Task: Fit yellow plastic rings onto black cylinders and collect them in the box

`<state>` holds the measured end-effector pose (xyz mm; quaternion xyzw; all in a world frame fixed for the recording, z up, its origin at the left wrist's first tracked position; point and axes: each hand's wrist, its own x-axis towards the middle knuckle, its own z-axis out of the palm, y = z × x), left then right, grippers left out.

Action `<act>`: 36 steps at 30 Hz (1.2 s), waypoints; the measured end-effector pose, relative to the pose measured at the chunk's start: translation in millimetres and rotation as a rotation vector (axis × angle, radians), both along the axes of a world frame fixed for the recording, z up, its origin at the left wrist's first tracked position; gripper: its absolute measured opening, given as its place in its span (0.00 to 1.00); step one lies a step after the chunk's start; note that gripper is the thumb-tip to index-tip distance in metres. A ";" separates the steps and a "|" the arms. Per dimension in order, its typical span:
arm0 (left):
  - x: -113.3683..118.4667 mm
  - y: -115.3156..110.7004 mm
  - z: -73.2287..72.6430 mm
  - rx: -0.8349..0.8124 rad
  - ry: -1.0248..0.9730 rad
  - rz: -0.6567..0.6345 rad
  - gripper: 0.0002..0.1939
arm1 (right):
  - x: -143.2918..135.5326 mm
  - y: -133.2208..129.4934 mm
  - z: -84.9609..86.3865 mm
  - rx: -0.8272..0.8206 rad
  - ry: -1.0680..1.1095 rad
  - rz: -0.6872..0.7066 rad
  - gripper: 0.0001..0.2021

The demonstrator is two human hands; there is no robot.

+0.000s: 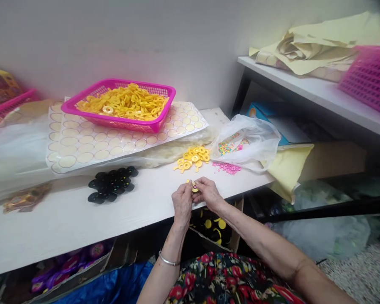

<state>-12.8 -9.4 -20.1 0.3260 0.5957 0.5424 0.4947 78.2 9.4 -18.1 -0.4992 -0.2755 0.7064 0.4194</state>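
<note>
Yellow pc. (195, 189) sits btwn L hand (181, 199) & R hand (209, 193), both pinching it; loose yellow rings (195, 158) lie just beyond.

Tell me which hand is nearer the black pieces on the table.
Left. The left hand is to the right of the black pieces; the right hand is farther right, beyond it.

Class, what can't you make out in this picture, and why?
Head view, all four:
Yellow piece: full shape partly covered by left hand and right hand.
Small bits: veiled by the cloudy plastic bag around them.
Pink basket at right: cut off by the picture's edge.
Black pieces: coloured details too small.
</note>
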 end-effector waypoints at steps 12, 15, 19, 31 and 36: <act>37.8 -53.4 13.4 0.360 0.282 -0.338 0.19 | 78.6 -76.2 39.5 -0.017 0.353 0.033 0.17; 43.9 -60.6 18.6 0.421 0.245 -0.458 0.20 | 94.6 -89.7 43.3 0.020 0.310 0.071 0.18; 52.7 -67.4 18.9 0.448 0.235 -0.560 0.19 | 100.6 -104.0 42.5 0.020 0.265 -0.065 0.17; 57.9 -70.1 23.7 0.325 0.161 -0.949 0.21 | 139.9 -112.3 -3.0 -0.131 0.564 0.137 0.23; 63.1 -74.3 25.8 0.352 0.293 -1.045 0.20 | 145.6 -109.4 -3.4 -0.013 0.426 0.288 0.20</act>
